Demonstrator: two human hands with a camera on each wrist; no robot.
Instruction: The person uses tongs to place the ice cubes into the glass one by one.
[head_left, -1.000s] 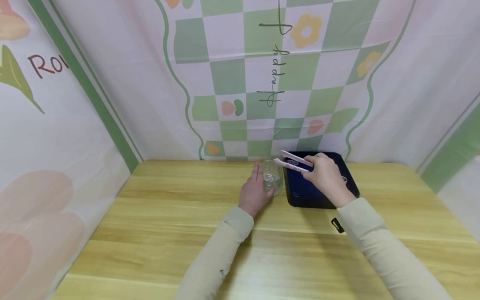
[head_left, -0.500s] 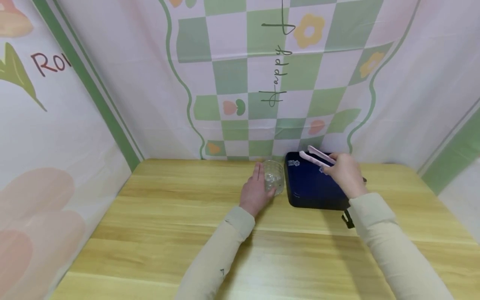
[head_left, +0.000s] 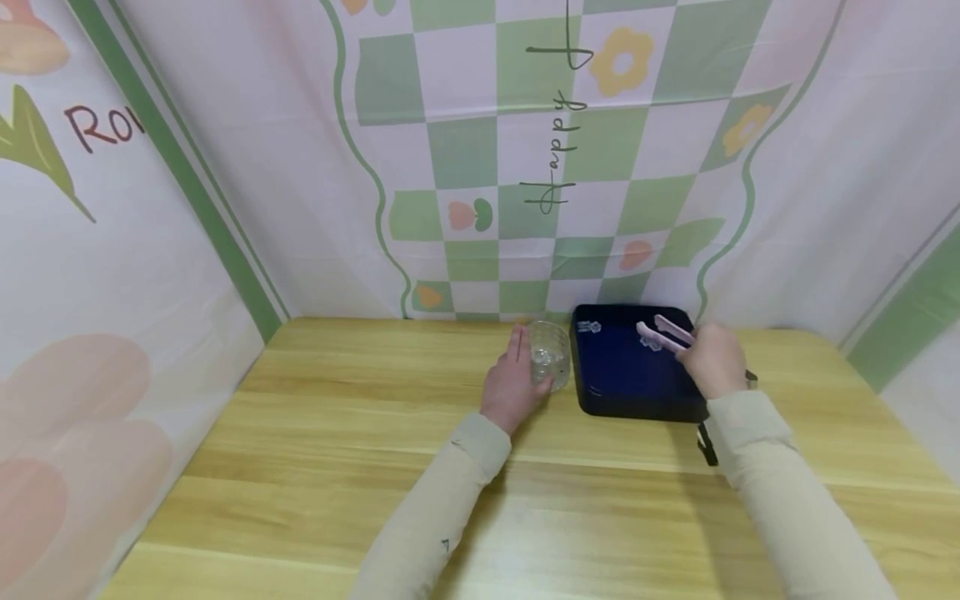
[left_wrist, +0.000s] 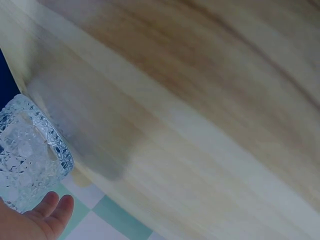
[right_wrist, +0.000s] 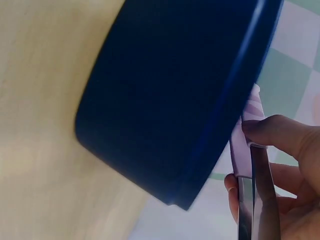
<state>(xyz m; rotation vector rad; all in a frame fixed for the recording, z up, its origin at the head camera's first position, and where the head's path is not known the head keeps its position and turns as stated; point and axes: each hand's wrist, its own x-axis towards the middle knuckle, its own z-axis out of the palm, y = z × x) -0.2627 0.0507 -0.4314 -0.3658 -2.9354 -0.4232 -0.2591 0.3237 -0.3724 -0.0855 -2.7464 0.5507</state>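
Observation:
My left hand [head_left: 512, 383] holds a clear patterned glass [head_left: 551, 354] from its left side, thumb on the near side. In the left wrist view, clear lumps seem to lie inside the glass [left_wrist: 30, 145], though the cut pattern blurs them. Pinched in my right hand [head_left: 717, 360] are tongs with pale pink arms [head_left: 678, 332], their tips apart above the dark blue tray [head_left: 637, 408]. A small clear piece [head_left: 650, 344] sits just under the tips. Metal handles of the tongs [right_wrist: 257, 190] show in the right wrist view, where the tray wall hides the tips.
More clear pieces [head_left: 589, 327] lie in the tray's far left corner. The tray stands right of the glass, near the back of the wooden table [head_left: 360, 433]. A checked cloth [head_left: 457, 154] hangs behind it. A small black object [head_left: 707, 446] shows beside my right cuff.
My right hand has moved right with the tongs, from beside the glass to over the tray's right part, and the tips have dropped lower. My left hand stays on the glass.

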